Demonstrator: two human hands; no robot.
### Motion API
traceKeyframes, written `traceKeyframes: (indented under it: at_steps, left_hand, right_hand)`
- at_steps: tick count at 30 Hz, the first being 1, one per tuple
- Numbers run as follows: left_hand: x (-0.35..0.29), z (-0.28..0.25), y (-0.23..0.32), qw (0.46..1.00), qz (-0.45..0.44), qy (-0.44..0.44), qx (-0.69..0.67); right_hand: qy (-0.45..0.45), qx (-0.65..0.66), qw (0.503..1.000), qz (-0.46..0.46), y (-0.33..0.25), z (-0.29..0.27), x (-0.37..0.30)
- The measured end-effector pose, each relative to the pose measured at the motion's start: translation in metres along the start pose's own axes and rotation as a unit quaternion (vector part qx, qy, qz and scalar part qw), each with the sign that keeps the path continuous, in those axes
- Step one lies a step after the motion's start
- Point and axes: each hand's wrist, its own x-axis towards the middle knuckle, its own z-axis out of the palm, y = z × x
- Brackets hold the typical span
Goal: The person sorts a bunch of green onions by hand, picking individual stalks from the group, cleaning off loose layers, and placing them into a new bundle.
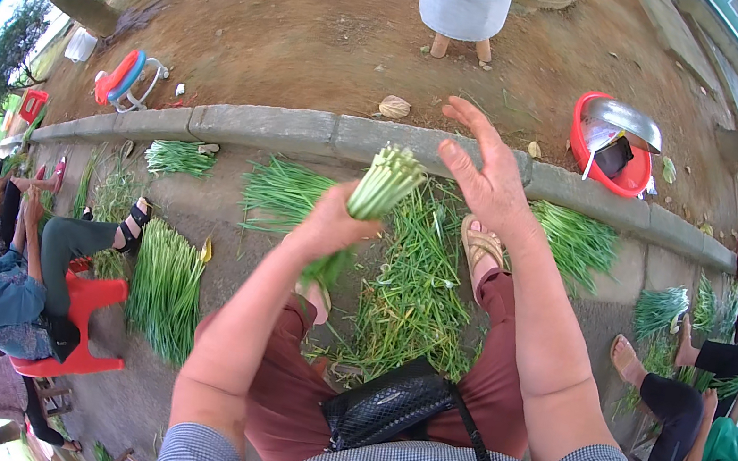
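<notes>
My left hand [328, 226] is closed around a bunch of chives [385, 183]. Its pale cut ends point up and away from me, and the green leaves hang down below the fist. To the right of the bunch, my right hand [490, 184] is raised with fingers apart and holds nothing. Beneath both hands, between my feet, lies a loose heap of green and yellowing leaves [413, 285]. A pile of chives [284, 191] rests behind my left hand, and another chive pile [570, 241] lies beyond my right forearm.
A stone kerb [265, 126] crosses ahead. Past it stand a white bucket [462, 11] and a red basin [620, 177] with a metal bowl. A black handbag [386, 407] is on my lap. Seated people work at left, near a red stool [83, 321], and at right.
</notes>
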Motion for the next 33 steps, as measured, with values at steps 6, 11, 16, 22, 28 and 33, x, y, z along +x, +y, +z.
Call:
traceKeyframes:
  at_steps: [6,11,16,22,28,33]
  left_hand:
    - [0.069,-0.056,-0.056,0.779,0.1,0.043,0.618]
    - [0.123,-0.059,-0.153,0.709,0.078,-0.019,0.701]
    - [0.171,-0.04,-0.226,0.696,0.085,-0.009,0.713]
    - [0.199,-0.016,-0.284,0.699,0.115,0.018,0.705]
    - [0.205,-0.002,-0.321,0.701,0.055,0.092,0.705]
    - [0.204,-0.007,-0.32,0.692,0.052,0.098,0.714]
  right_hand:
    - [0.01,-0.046,0.999,0.022,0.001,0.0,-0.007]
    - [-0.008,-0.081,0.997,0.003,-0.004,-0.004,-0.016]
    - [-0.041,-0.11,0.993,-0.009,-0.013,-0.015,-0.022]
    - [-0.105,-0.149,0.983,0.036,-0.009,-0.015,-0.029]
    - [-0.133,-0.157,0.976,0.076,-0.008,-0.009,-0.03]
    - [-0.17,-0.159,0.968,0.092,-0.01,-0.008,-0.031]
